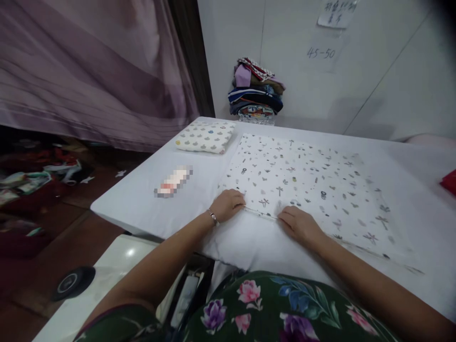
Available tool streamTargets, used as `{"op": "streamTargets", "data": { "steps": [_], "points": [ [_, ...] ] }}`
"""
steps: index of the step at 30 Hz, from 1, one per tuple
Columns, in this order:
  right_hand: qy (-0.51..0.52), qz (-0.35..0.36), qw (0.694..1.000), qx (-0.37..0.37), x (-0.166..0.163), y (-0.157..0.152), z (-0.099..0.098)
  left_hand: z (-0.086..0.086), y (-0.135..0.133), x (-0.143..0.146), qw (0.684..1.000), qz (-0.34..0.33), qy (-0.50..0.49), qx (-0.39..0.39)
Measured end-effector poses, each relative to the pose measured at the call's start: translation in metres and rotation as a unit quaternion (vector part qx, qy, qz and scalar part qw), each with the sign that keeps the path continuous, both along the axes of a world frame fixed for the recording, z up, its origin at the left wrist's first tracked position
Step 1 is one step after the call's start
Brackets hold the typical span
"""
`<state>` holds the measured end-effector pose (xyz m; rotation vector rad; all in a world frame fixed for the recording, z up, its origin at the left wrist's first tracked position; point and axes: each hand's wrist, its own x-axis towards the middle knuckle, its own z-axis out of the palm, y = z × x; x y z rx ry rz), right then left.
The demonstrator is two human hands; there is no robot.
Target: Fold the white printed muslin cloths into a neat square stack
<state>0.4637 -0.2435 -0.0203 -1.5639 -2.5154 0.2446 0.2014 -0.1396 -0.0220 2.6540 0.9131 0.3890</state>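
A thin white cloth printed with small grey palm trees and leaves is spread flat on the white-covered table. My left hand, with a bracelet at the wrist, pinches its near edge close to the left corner. A short way to the right along that same edge, my right hand has its fingers closed on the fabric. Between the hands the edge runs nearly straight. My fingertips are partly hidden by the cloth and knuckles.
A folded white patterned cloth lies at the table's back left, with a blurred-out object nearer me. Folded fabrics are piled by the wall. A red thing shows at the right edge. A white surface stands below the table, lower left.
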Motion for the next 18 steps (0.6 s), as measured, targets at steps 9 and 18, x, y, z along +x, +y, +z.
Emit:
{"op": "streamTargets", "data": {
  "steps": [9,18],
  "points": [
    [0.064,-0.013,0.998,-0.02,0.006,0.005,-0.006,-0.007,0.005,-0.005,1.0,-0.022,-0.007,0.011],
    [0.095,-0.037,0.993,-0.052,0.008,0.007,-0.005,0.001,0.013,-0.001,0.998,-0.026,-0.01,-0.059]
  ]
}}
